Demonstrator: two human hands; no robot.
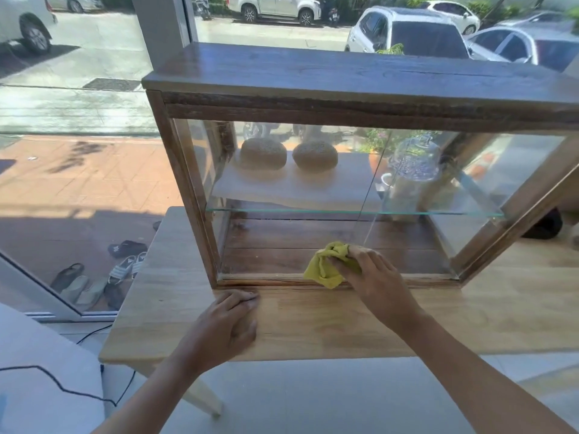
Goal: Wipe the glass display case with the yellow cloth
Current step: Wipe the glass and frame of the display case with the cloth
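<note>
One glass display case (313, 98) stands on one wooden table (313, 324). The right hand (372, 270) grips one yellow cloth (329, 267) against the lower front glass. The left hand (228, 327) rests flat, fingers straight, on the table. Two round loaves (263, 153) sit inside on one glass shelf (313, 211).

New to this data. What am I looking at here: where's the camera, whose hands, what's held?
There is no robot. One wide-angle camera worn on a person's head looks forward and down at their own bare hands. The right hand holds a bunched yellow cloth against the lower front glass of a wooden display case. The left hand lies on the wooden table the case stands on, holding nothing. Inside, two round loaves sit on a board above a glass shelf, beside a clear glass dome. Behind is a window onto a street.
</note>
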